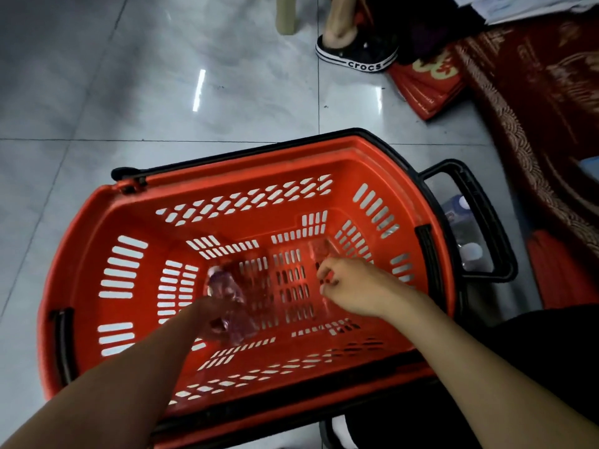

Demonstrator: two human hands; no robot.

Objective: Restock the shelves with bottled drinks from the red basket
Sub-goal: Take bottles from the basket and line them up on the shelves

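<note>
While both arms reach down into it, the red plastic basket with slotted walls and black handles sits on the glossy grey tiled floor, seen from pretty much straight above. I can make out 2 things inside.

The left hand is a smear of motion blur low in the basket's left half. Its fingers look wrapped round a clear plastic bottle with a purple label, down near the basket bottom. The right hand is over the right half with its fingers curled, and there's a blurry see-through thing right at its fingertips. It could be another bottle, but I honestly can't tell whether the hand grips it or only touches it.

Just outside the basket on the right, a few clear bottles with white caps show through the black loop handle. Further back there's a black clog with a white stripe on someone's foot, with flat red packets beside it. A dark red patterned cloth runs along the right edge.
</note>
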